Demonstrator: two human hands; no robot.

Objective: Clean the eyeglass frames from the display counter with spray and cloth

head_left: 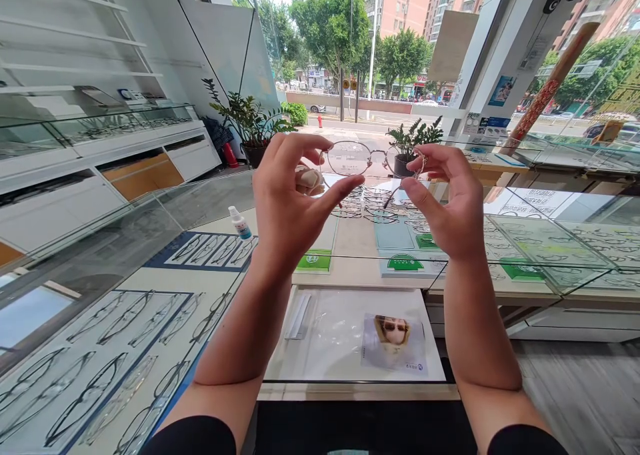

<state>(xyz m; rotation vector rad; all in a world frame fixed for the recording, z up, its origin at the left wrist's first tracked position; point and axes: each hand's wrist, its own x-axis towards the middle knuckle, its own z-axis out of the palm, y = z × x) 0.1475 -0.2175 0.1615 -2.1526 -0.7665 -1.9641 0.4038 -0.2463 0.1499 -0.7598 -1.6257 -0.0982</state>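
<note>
A pair of thin metal-framed eyeglasses (379, 153) is held up level in front of me, above the glass counter. My left hand (295, 195) grips its left side near the lens rim, thumb below and fingers above, and a crumpled pale cloth (309, 180) is tucked in the same palm. My right hand (453, 201) pinches the right side of the frame between thumb and fingers. The temple arms point back toward me and hang slightly down. Both lenses look see-through, with the street visible behind them.
Rows of eyeglasses lie in the glass display case (150, 255) at left and ahead. A small spray bottle (240, 223) stands on the glass. Below my hands is a white tray (330, 368) with a picture card (394, 341). Potted plants (250, 125) stand by the window.
</note>
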